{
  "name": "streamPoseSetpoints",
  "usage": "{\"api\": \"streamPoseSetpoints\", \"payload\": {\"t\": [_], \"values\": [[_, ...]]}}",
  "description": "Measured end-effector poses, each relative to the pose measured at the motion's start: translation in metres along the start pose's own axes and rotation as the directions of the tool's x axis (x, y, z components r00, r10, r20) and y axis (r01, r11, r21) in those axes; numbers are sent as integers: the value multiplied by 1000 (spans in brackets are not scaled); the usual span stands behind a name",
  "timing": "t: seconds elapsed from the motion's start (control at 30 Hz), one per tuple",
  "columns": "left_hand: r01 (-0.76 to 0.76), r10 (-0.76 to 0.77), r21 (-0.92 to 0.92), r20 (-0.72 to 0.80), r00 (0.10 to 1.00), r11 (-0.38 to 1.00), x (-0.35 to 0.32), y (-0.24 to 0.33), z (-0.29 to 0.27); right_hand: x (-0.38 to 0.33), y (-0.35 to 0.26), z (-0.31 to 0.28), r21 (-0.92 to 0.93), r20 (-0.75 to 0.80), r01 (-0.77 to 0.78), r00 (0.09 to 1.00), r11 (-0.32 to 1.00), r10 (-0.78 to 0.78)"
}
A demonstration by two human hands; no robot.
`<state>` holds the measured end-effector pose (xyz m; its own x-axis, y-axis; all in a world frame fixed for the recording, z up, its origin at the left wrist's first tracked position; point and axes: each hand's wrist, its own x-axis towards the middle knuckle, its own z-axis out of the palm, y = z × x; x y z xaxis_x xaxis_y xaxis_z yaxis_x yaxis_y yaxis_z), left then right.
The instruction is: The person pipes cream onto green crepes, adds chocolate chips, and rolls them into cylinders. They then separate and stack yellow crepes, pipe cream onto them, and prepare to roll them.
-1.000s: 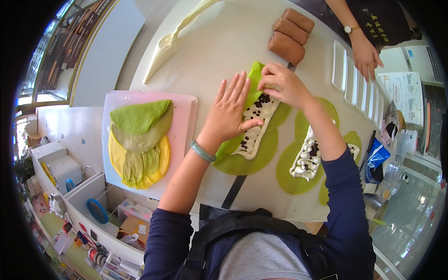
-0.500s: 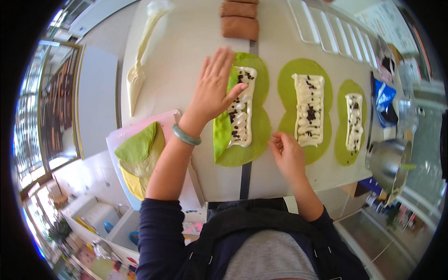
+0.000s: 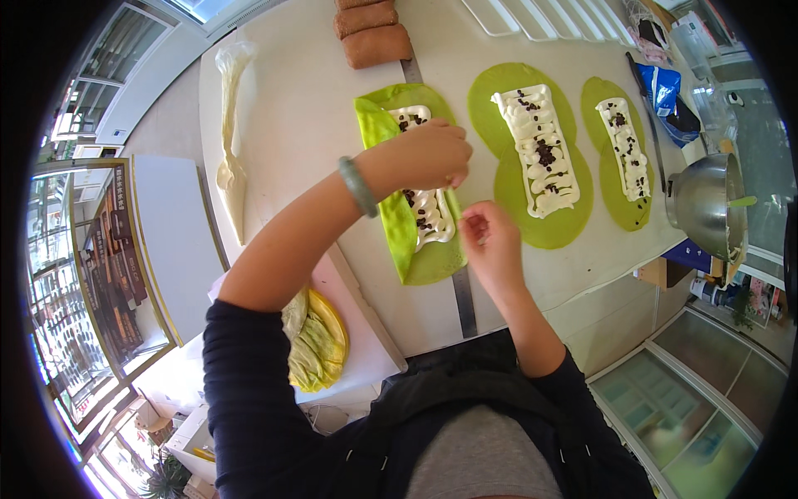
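We locate the pancake (image 3: 399, 229) on the table (image 3: 291, 125), directly ahead of the body, beneath the left hand (image 3: 428, 158). The left fingers bend down over its right-hand part; we cannot tell whether they grip. The right hand (image 3: 492, 241) sits at its lower right edge, fingers curled with the tips close together; we cannot confirm whether the edge is pinched between them.

We count three filled pancakes in a row: the one at the hands, the second pancake (image 3: 509, 179) and the third pancake (image 3: 609, 179). Each bears one strip of cream (image 3: 436, 220). We count one piping bag (image 3: 233, 175), one bowl (image 3: 698, 204), one blue bag (image 3: 662, 87) and at least three brown rolls (image 3: 376, 46), cut by the upper border.

The pancakes are thin, soft and green. The first has its left side folded inward as a wrinkled flap; the second lies flat, shaped as two joined rounds. The cream is white and ridged, dotted with small dark pieces (image 3: 545, 154). The bowl is shiny metal. The piping bag is clear, narrow and pointed. Crumpled yellow and pale green sheets (image 3: 320, 341) lie on a pink board (image 3: 366, 312).
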<state>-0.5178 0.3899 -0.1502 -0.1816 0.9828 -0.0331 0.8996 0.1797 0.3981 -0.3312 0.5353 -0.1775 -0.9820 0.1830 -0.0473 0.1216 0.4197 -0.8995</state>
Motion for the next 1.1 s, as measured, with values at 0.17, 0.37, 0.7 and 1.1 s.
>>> {"api": "streamPoseSetpoints", "payload": {"t": [0.17,0.37,0.7,1.1], "values": [[62,-63,-199,5,998,978,-47,-6,-13,-6,-25,27,54,170,-1,985,999,-8],[24,-32,-23,-419,908,999,5,-58,3,65,-12,5,-214,-35,56,997,975,-65],[71,-56,185,-87,995,980,16,-68,-21,104,9,37,-223,-180,114,971,968,-156],[596,-665,-327,-530,526,733,-93,-21,35,122,-7,46,-204,30,257,966,945,-256]]}}
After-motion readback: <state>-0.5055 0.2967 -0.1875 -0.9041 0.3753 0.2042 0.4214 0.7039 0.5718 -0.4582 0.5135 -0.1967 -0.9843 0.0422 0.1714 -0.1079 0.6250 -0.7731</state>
